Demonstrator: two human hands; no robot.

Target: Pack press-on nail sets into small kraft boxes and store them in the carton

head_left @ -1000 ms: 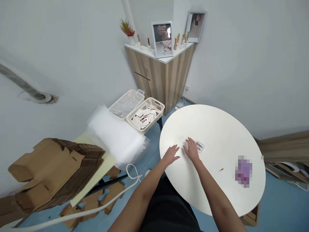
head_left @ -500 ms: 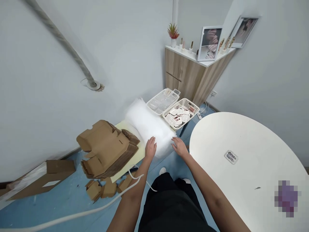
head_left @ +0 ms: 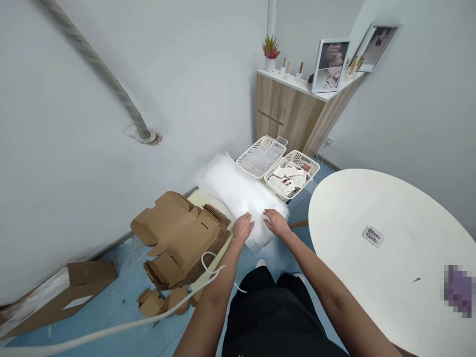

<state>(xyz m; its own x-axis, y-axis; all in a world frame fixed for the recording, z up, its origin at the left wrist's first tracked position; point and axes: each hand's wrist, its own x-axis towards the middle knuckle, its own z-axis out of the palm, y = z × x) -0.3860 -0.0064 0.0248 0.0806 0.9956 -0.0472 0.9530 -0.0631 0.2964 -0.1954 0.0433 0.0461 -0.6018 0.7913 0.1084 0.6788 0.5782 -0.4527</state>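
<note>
A thick stack of white, translucent foam sheets (head_left: 232,183) lies in front of me, its edges loose and uneven. My left hand (head_left: 243,227) is at the near left part of the stack, fingers bent forward and slightly apart. On the right, my right hand (head_left: 275,223) reaches over the stack's near part, fingers stretched to the left and apart. Neither hand shows a sheet gripped in it. Just left of the stack is a pile of flattened brown cardboard boxes (head_left: 182,233) on a pale yellow surface (head_left: 201,197).
Behind the foam stand a basket of clear plastic cases (head_left: 260,158) and a basket of printed cards (head_left: 292,176). A white round table (head_left: 372,203) at right holds a small clear case (head_left: 373,236). A white cable (head_left: 148,321) crosses the lower left, above cardboard pieces (head_left: 150,303).
My view has shifted a little, so the scene sits further right. My right hand has come inward from the foam stack's right edge, nearer to my left hand.
</note>
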